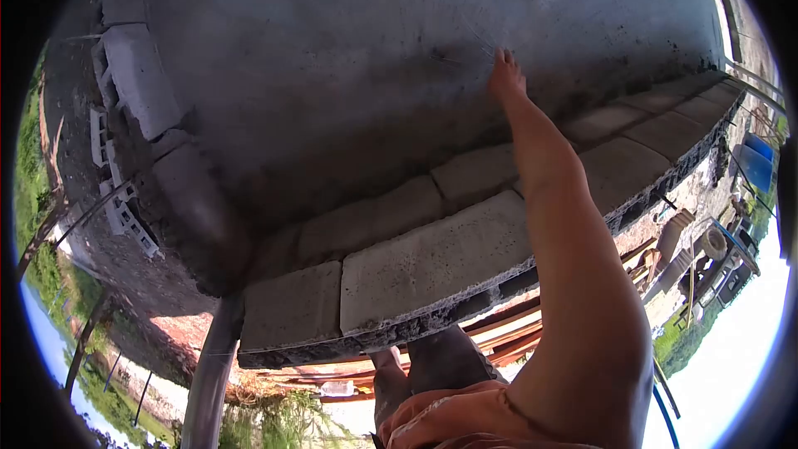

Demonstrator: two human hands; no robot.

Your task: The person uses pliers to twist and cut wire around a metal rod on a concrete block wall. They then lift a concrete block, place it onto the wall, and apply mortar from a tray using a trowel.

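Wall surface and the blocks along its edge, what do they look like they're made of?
The wall surface under the right hand looks like cement render: grey, matte and fairly smooth, with darker blotches. The blocks along its edge look like concrete masonry: pale, gritty faces with mortar joints between them, and what seem to be hollow cores on their dark side.

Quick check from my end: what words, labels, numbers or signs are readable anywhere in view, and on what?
None: no text can be read in this view.
The plastered wall that the right hand touches and the concrete blocks show no markings.
The blue drum at the far right is too small and blurred to show any label.
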